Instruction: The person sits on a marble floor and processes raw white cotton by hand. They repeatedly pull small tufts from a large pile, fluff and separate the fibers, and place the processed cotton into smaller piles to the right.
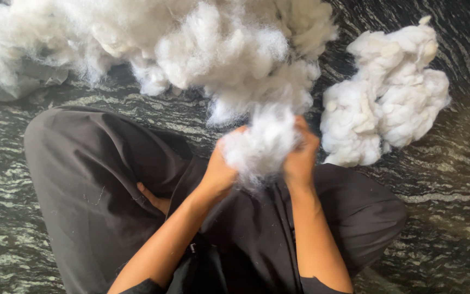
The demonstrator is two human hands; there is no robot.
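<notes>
Fluffy white cotton fills the big heap (153, 38) above the left hand (220, 173). The left hand and the right hand (300, 158) both squeeze one soft cotton tuft (259, 147) held between them, over dark trousers (93, 179). Right of the right hand, a smaller cotton pile (387, 98) sits on the dark stone floor (452, 179).

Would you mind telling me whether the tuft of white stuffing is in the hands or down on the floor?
In the hands: the tuft sits between left hand and right hand, above the lap.
</notes>
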